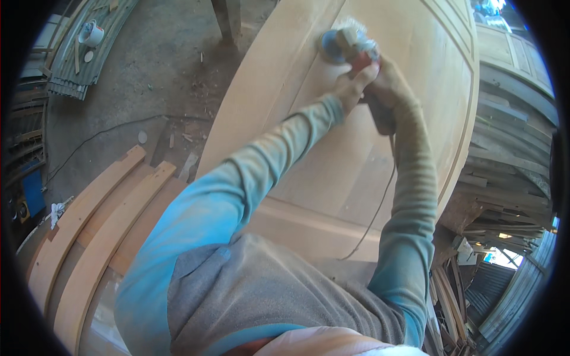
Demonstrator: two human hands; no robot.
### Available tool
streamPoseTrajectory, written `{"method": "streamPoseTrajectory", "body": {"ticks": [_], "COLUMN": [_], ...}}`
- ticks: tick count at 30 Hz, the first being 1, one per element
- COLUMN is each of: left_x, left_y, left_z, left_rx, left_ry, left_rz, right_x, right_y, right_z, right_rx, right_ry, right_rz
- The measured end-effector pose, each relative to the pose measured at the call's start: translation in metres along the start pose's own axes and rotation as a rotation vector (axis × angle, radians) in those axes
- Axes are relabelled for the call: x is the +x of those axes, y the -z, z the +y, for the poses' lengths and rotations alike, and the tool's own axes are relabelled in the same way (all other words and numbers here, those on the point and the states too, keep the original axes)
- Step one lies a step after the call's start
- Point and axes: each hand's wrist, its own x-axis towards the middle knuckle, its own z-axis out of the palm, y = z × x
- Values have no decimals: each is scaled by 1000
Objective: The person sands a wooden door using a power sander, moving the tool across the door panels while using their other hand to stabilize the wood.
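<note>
So, dusty grey concrete floor (pixel 157 68) at left, stacked weathered planks (pixel 510 157) at right, broad pale wooden panel (pixel 350 157) between. Red-and-dark corded power tool (pixel 360 61) over panel's far half, gripped by my left hand (pixel 349 87) and right hand (pixel 386 84); blue round disc (pixel 332 47) beyond fingertips. Moulded edge (pixel 472 77) at right; flat wood spreads left and towards me.

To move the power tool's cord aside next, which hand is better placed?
Probably the right hand: the cord leaves the rear of the power tool near it and runs beside that forearm. The left hand is farther away.
</note>
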Motion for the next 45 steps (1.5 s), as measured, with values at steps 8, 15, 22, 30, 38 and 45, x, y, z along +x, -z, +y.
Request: {"method": "streamPoseTrajectory", "body": {"ticks": [8,15,22,30,38,45], "left_x": [-53,0,-65,-60,-196,-120], "left_y": [-6,-50,2,2,5,24], "left_z": [-2,-14,19,11,3,-11], "left_rx": [-127,79,63,7,-115,-74], "left_ry": [54,-127,235,254,198,184], "left_rz": [-48,-262,-158,-217,-7,-179], "right_x": [-45,-41,-51,-68,-151,-111], "right_y": [3,34,-14,16,-13,-4], "right_z": [-27,35,6,-34,-66,-64], "right_rx": [55,297,-1,191,102,217], "right_ry": [-6,-52,-118,-165,3,-87], "right_rz": [-69,67,20,-147,-341,-156]}}
